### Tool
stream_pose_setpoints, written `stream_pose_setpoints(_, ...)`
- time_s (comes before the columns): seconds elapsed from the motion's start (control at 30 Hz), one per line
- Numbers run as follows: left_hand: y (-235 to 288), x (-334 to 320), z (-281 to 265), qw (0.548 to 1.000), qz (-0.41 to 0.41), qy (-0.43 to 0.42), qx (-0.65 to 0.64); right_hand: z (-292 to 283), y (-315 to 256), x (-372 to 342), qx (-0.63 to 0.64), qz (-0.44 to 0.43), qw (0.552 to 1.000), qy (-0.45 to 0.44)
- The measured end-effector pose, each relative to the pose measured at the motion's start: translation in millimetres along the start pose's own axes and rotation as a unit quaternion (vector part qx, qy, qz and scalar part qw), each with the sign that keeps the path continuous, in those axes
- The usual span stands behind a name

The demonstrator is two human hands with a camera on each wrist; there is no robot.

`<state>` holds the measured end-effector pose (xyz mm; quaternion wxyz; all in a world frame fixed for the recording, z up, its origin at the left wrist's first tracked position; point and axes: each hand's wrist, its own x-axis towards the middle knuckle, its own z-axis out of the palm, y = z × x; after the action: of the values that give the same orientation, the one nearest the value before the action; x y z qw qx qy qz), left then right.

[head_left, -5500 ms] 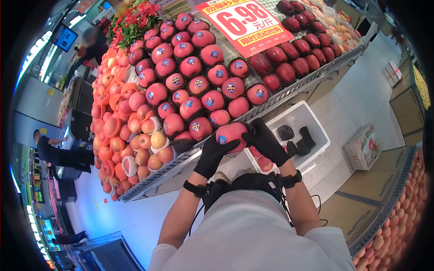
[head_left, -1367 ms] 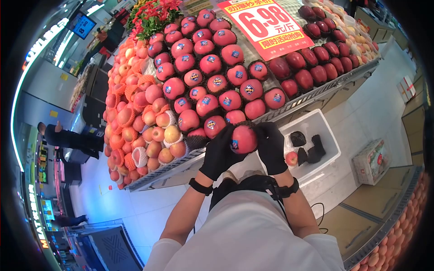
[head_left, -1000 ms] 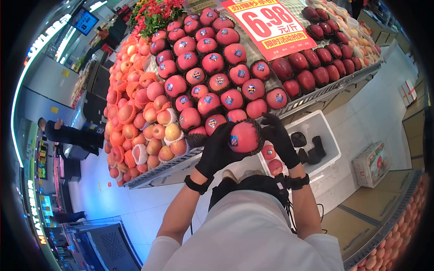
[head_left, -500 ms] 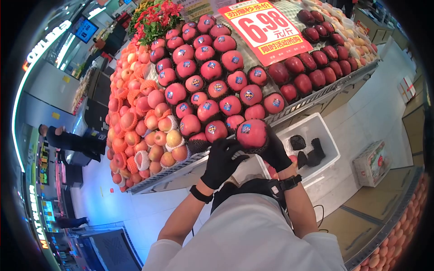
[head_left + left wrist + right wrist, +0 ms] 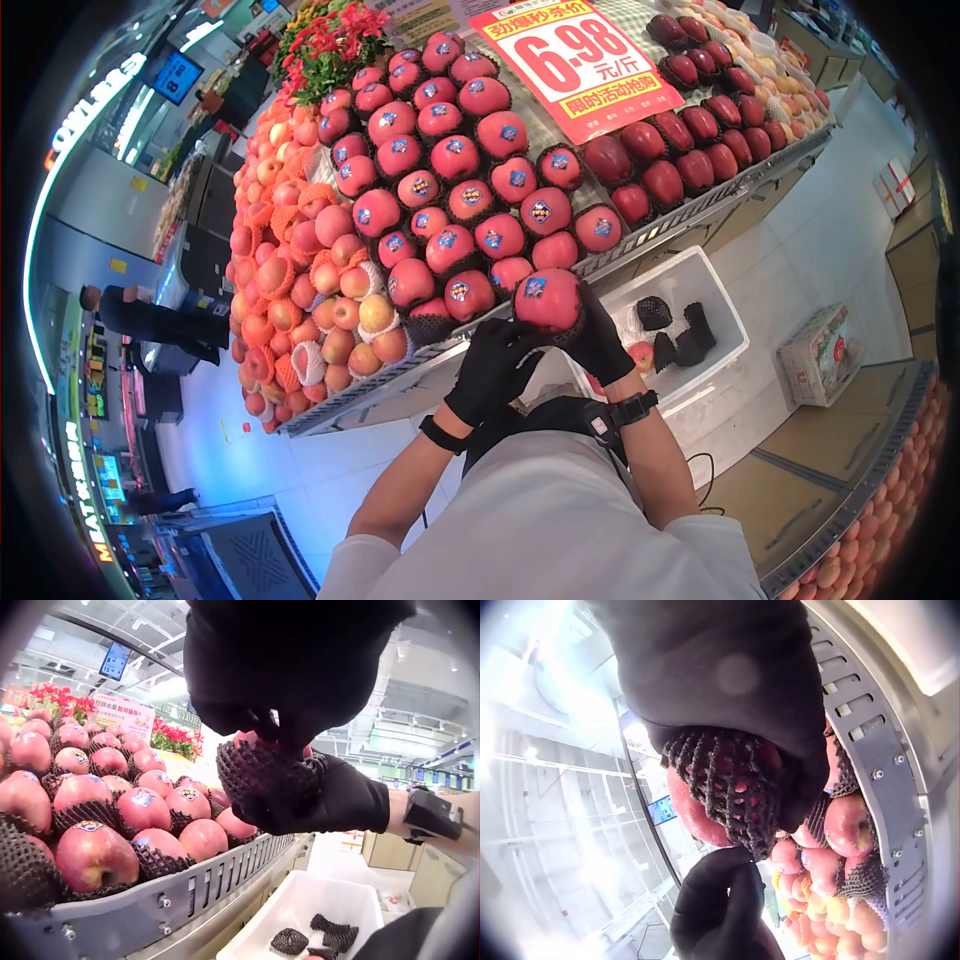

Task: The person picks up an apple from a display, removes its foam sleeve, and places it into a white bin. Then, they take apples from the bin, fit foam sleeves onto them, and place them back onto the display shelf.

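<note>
A red apple (image 5: 546, 300) with a blue sticker is held in front of the display's near edge. My black-gloved right hand (image 5: 600, 342) grips it from the right and below, palm under it in the left wrist view. Around its lower part sits a black foam net (image 5: 259, 776), which leaves part of the red skin bare in the right wrist view. The gloved left hand (image 5: 492, 368) is at the apple's lower left, thumb and fingertips pinching the net's edge. Much of the apple is hidden behind net and gloves in both wrist views.
Rows of netted apples (image 5: 470, 200) fill the slanted display behind a grey slotted rail (image 5: 217, 877). Paler apples (image 5: 290, 270) are heaped left. A white bin (image 5: 735, 335) on the floor holds loose black nets (image 5: 695, 335) and fruit. A price sign (image 5: 575, 65) stands above.
Both hands cupped the apple earlier. It has since turned sticker-up into the right hand, and the left hand has come off its side and closed its fingers at the net's edge.
</note>
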<state>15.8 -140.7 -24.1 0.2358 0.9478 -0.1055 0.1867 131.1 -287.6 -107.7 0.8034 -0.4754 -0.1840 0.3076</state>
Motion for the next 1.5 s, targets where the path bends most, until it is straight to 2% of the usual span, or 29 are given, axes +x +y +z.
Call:
stream_pose_setpoints(0.03,3.1,0.2,4.7,1.000,-0.027,0.000,-0.007,0.6,2.0,0.8,0.007,-0.005,1.000,0.003)
stream_pose_setpoints(0.07,6.0,0.5,11.1,0.998,-0.054,0.000,-0.014,-3.0,14.9,6.7,0.202,0.038,0.979,0.004)
stream_pose_setpoints(0.1,8.4,0.8,17.6,0.996,-0.081,-0.001,-0.021,-3.9,20.5,10.6,0.389,0.078,0.918,0.005)
stream_pose_setpoints(0.2,6.9,2.9,30.8,0.997,-0.072,0.007,0.025,-3.1,25.4,11.1,0.362,0.053,0.931,0.015)
stream_pose_setpoints(0.3,1.9,0.1,27.1,0.997,-0.077,0.004,-0.021,-1.2,9.0,7.0,0.352,0.042,0.935,-0.006)
stream_pose_setpoints(0.33,1.0,1.4,25.0,0.997,-0.061,0.024,-0.027,-3.1,7.5,6.0,0.390,0.065,0.918,-0.001)
stream_pose_setpoints(0.43,-4.1,1.1,21.1,0.998,-0.046,0.009,-0.046,-5.3,6.4,3.4,0.421,0.087,0.903,-0.007)
stream_pose_setpoints(0.53,1.3,1.9,16.5,0.972,-0.157,-0.031,-0.175,-6.3,6.0,1.6,0.389,0.085,0.917,-0.018)
stream_pose_setpoints(0.63,9.9,5.9,6.5,0.942,-0.238,-0.037,-0.232,-2.3,0.6,1.0,0.367,0.079,0.927,-0.019)
stream_pose_setpoints(0.73,2.9,-0.9,16.9,0.971,-0.163,0.073,-0.160,-1.6,0.9,-0.1,0.375,0.099,0.921,-0.032)
stream_pose_setpoints(0.83,2.7,-4.2,20.8,0.970,-0.160,0.133,-0.123,0.0,4.3,2.8,0.356,0.086,0.928,-0.064)
stream_pose_setpoints(0.93,0.5,1.2,9.4,0.982,-0.133,0.136,-0.014,-2.7,5.1,-0.4,0.393,0.110,0.912,-0.041)
stream_pose_setpoints(0.97,-2.2,2.1,5.4,0.982,-0.131,0.129,-0.042,-3.2,3.8,-3.4,0.244,0.058,0.967,-0.037)
stream_pose_setpoints(1.0,-5.0,1.6,0.9,0.982,-0.129,0.121,-0.070,-0.4,-2.5,-9.1,0.089,0.003,0.996,-0.032)
stream_pose_setpoints(1.07,-10.6,-1.0,-6.1,0.980,-0.128,0.074,-0.134,1.0,-8.4,-15.1,-0.093,-0.045,0.994,-0.030)
stream_pose_setpoints(1.13,-16.6,-4.6,-8.5,0.971,-0.125,-0.005,-0.204,0.5,-9.6,-17.7,-0.125,-0.040,0.991,-0.039)
stream_pose_setpoints(1.17,-17.3,-5.8,-5.9,0.969,-0.123,-0.014,-0.214,0.4,-9.6,-18.5,-0.131,-0.039,0.990,-0.044)
stream_pose_setpoints(1.2,-16.6,-7.1,-2.2,0.967,-0.121,-0.023,-0.225,0.6,-6.8,-20.4,-0.121,-0.043,0.990,-0.051)
stream_pose_setpoints(1.27,-11.5,-7.4,2.3,0.964,-0.123,-0.018,-0.234,-2.3,7.0,-17.1,0.103,-0.008,0.988,-0.112)
stream_pose_setpoints(1.3,-6.0,-5.3,2.8,0.964,-0.126,-0.004,-0.233,-7.2,22.6,-10.0,0.310,0.032,0.936,-0.161)
stream_pose_setpoints(1.37,-2.9,-5.6,5.1,0.968,-0.130,0.014,-0.216,-6.4,27.1,-6.8,0.502,0.060,0.833,-0.222)
stream_pose_setpoints(1.4,-4.6,-7.7,6.9,0.971,-0.131,0.018,-0.201,-1.4,22.5,-8.0,0.503,0.049,0.828,-0.243)
stream_pose_setpoints(1.47,-6.3,-9.9,6.4,0.976,-0.133,0.030,-0.172,0.0,22.8,-6.8,0.399,0.045,0.892,-0.208)
stream_pose_setpoints(1.5,-6.7,-11.0,4.5,0.978,-0.134,0.037,-0.158,0.0,26.1,-3.9,0.289,0.052,0.944,-0.149)
